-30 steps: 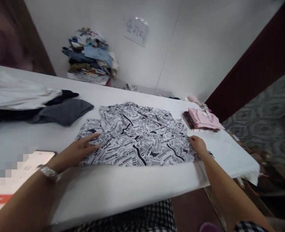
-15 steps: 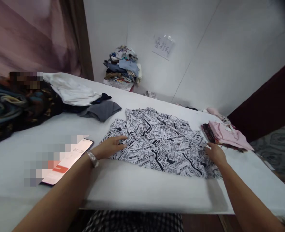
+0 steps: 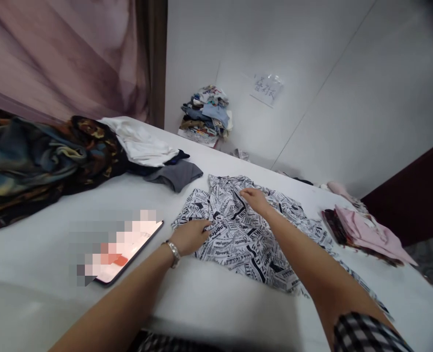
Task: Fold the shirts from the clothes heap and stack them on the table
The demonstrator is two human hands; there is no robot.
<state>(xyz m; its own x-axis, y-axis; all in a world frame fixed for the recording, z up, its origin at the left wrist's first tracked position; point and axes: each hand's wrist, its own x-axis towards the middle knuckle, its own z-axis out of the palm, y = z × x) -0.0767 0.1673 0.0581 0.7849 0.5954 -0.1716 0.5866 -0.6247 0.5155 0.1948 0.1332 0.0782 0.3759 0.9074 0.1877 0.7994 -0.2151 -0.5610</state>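
A white shirt with black newspaper print [image 3: 238, 244] lies spread on the white table, wrinkled near its far edge. My left hand [image 3: 191, 236], a bracelet at its wrist, pinches the cloth at the near left, below the sleeve. Reaching across the garment, my right hand [image 3: 255, 199] has its fingers closed on the fabric close to the far left part. My right forearm covers some of the shirt's right half. To the left of my left hand lies a phone [image 3: 143, 248] with a lit screen, partly blurred out.
Dark patterned cloth [image 3: 51, 161], a white garment [image 3: 143, 144] and a grey garment [image 3: 179, 175] lie at the back left. A folded pink stack [image 3: 372, 232] sits on the right. Beyond the table stands a tall clothes pile [image 3: 209, 112] by the wall.
My right hand has moved from the shirt's right edge across to its upper left, and its fingers have closed. My left hand's fingers have drawn together on the cloth. The view has shifted.
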